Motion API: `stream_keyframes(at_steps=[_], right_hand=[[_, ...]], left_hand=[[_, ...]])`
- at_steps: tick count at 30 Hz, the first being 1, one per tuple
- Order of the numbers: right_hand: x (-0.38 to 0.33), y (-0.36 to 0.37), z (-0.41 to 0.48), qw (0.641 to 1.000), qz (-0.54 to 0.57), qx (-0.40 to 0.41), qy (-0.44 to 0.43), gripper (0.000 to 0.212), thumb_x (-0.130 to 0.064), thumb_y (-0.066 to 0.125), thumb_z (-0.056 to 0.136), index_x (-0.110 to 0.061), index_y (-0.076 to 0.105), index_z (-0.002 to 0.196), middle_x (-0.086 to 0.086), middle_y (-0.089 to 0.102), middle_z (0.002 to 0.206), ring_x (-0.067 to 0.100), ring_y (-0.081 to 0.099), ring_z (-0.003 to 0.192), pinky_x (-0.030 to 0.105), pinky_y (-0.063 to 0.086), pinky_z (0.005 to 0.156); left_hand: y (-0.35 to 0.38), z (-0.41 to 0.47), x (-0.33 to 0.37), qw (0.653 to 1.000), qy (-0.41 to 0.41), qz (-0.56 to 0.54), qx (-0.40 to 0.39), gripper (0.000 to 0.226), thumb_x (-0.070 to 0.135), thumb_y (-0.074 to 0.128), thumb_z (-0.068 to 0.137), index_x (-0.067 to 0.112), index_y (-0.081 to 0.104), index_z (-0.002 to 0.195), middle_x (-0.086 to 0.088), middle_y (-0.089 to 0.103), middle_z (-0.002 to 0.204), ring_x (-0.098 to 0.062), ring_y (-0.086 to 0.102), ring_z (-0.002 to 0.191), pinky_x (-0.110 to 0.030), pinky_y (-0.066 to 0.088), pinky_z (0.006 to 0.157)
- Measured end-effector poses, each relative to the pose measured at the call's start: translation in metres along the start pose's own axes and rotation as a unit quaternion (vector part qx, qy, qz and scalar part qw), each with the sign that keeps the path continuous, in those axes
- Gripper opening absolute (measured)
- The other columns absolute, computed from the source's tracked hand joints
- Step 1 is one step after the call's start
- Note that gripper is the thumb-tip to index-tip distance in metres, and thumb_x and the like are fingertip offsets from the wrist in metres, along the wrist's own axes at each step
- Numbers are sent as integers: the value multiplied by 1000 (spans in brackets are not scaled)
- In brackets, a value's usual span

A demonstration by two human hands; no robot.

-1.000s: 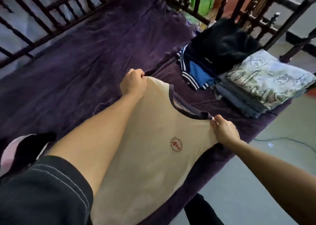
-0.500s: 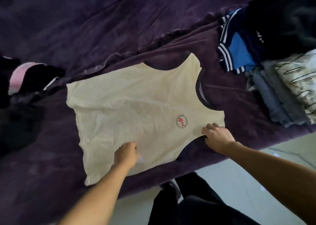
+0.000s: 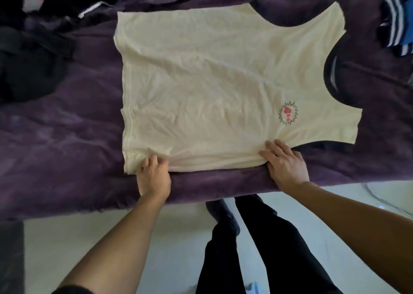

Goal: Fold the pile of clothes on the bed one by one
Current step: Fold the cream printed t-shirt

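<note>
On the bed (image 3: 67, 126), left hand (image 3: 154, 177) seemingly pinches the cream vest (image 3: 212, 81); right hand (image 3: 286, 166) presses it, fingers (image 3: 275, 146) straight.

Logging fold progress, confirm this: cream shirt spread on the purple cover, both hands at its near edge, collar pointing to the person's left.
The collar is wrong: the head view shows it pointing to the person's right. The cream shirt is spread on the purple cover, left hand and right hand at its near edge.
</note>
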State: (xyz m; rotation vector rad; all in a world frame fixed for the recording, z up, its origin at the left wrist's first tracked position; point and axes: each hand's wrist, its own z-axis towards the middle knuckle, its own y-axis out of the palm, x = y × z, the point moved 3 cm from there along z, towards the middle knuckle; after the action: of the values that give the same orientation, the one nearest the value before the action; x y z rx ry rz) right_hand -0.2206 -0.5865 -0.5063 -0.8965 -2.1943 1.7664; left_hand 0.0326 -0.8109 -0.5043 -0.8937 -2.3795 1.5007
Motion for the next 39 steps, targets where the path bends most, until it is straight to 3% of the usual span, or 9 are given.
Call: stream_keyframes(at_steps=[7, 12, 18, 23, 29, 32, 35, 37, 39], right_hand=[[1, -38, -8, 986, 57, -142, 69, 26, -24, 51, 94, -28, 65, 115, 3, 69, 111, 31, 62, 101, 39, 48, 81], [3, -103, 39, 959, 165, -193, 122, 8, -23, 54, 92, -26, 62, 90, 6, 67, 96, 31, 61, 90, 36, 47, 76], [23, -170, 163, 953, 225, -128, 157, 13, -14, 53, 94, -13, 65, 91, 14, 67, 95, 30, 61, 88, 37, 48, 77], [44, -191, 281, 953, 244, -74, 165, 16, -14, 59, 91, 0, 67, 96, 18, 63, 91, 31, 60, 86, 36, 45, 72], [67, -191, 356, 979, 88, 19, 185, 32, -31, 57, 90, -18, 58, 119, 17, 63, 114, 38, 59, 106, 40, 46, 81], [62, -171, 317, 988, 107, 60, 90, 31, -23, 62, 84, -13, 60, 113, 15, 59, 109, 37, 56, 102, 41, 47, 80], [51, -137, 246, 999, 21, -29, 10, 60, -36, 75, 72, -18, 55, 125, 10, 51, 128, 34, 49, 118, 46, 43, 89], [68, -122, 211, 992, -68, -98, 30, 84, -42, 76, 66, -25, 41, 140, 8, 34, 149, 33, 31, 138, 51, 30, 104], [104, -122, 196, 985, -89, -101, 104, 86, -33, 78, 65, -26, 40, 142, 6, 38, 148, 32, 34, 136, 52, 27, 104]], left_hand=[[-21, -36, -30, 999, 51, -14, -13, 25, 15, 54, 82, 16, 62, 106, -3, 66, 101, -26, 58, 102, -40, 37, 85], [-89, -14, -52, 997, 50, -52, 9, 19, 2, 59, 77, 10, 59, 94, -9, 68, 93, -34, 64, 85, -41, 42, 74], [-192, 83, -60, 974, 2, -184, 133, 20, 0, 56, 81, 10, 60, 98, -13, 65, 99, -38, 62, 86, -39, 42, 71], [-245, 193, -54, 958, -80, -229, 156, 20, 5, 50, 85, 16, 61, 97, -18, 66, 100, -41, 58, 95, -42, 46, 76], [-263, 285, -21, 951, -138, -202, 187, 40, 16, 59, 86, 15, 51, 125, -20, 47, 131, -40, 43, 121, -50, 37, 97], [-237, 274, 27, 970, -66, -197, 130, 34, 12, 56, 87, 12, 55, 121, -19, 50, 122, -39, 47, 114, -45, 40, 92], [-200, 237, 80, 982, 19, -188, 20, 30, 13, 54, 88, 14, 59, 118, -14, 52, 117, -33, 50, 109, -40, 42, 89], [-178, 214, 111, 984, 77, -154, -34, 33, 16, 53, 90, 17, 56, 122, -9, 50, 121, -28, 48, 112, -39, 43, 91], [-162, 198, 133, 983, 119, -120, -67, 35, 18, 51, 91, 19, 53, 125, -5, 48, 126, -26, 45, 117, -39, 44, 94]])
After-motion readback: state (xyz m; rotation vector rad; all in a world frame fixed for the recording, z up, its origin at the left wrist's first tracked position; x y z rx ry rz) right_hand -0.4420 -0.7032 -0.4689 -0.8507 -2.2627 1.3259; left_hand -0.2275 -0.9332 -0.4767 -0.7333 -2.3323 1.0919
